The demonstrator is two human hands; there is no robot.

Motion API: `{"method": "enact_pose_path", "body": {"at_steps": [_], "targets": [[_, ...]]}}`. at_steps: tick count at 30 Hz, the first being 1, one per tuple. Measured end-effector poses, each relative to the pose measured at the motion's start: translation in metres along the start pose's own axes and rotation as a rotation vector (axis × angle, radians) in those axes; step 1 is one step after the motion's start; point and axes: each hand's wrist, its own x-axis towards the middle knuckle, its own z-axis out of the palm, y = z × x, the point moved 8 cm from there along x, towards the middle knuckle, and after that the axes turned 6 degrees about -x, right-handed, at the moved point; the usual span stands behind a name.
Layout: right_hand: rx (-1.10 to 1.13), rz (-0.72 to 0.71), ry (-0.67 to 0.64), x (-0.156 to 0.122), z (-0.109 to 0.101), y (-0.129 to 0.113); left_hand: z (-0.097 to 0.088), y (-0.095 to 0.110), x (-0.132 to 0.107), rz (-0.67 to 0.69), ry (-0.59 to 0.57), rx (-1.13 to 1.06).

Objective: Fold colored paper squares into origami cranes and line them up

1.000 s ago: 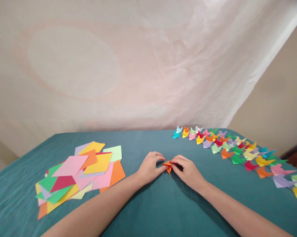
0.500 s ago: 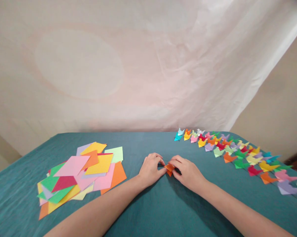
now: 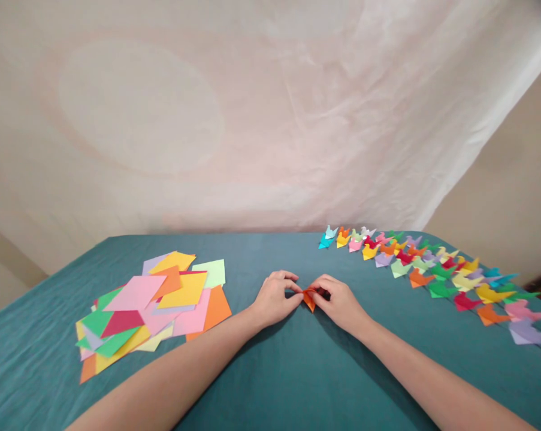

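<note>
A small folded piece of orange paper (image 3: 310, 301) is held between my two hands, just above or on the teal cloth at the middle of the table; I cannot tell whether it touches the cloth. My left hand (image 3: 277, 299) pinches its left corner between thumb and fingertips. From the other side, my right hand (image 3: 337, 300) grips the right corner with thumb and index finger. The paper points downward toward me in a narrow triangle. Fingertips hide its upper edges.
On the left lies a loose pile of coloured paper squares (image 3: 133, 293). Rows of small folded paper birds (image 3: 441, 290) in many colours run along the right side of the teal-covered table (image 3: 270, 383). A pale sheet (image 3: 252, 120) hangs behind it.
The orange paper has gone from a wider, open-looking shape to a narrower downward triangle between my fingers. Both hands stay at it. The whole view has shifted slightly.
</note>
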Motion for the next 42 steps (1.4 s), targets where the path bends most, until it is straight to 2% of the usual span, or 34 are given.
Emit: {"method": "enact_pose_path", "body": {"at_steps": [24, 42], "targets": [[0.038, 0.019, 0.007, 0.001, -0.002, 0.001, 0.004, 0.001, 0.002, 0.040, -0.066, -0.003], [0.056, 0.027, -0.012, 0.001, -0.004, 0.000, 0.009, -0.003, 0.010, 0.038, -0.029, -0.005]]}}
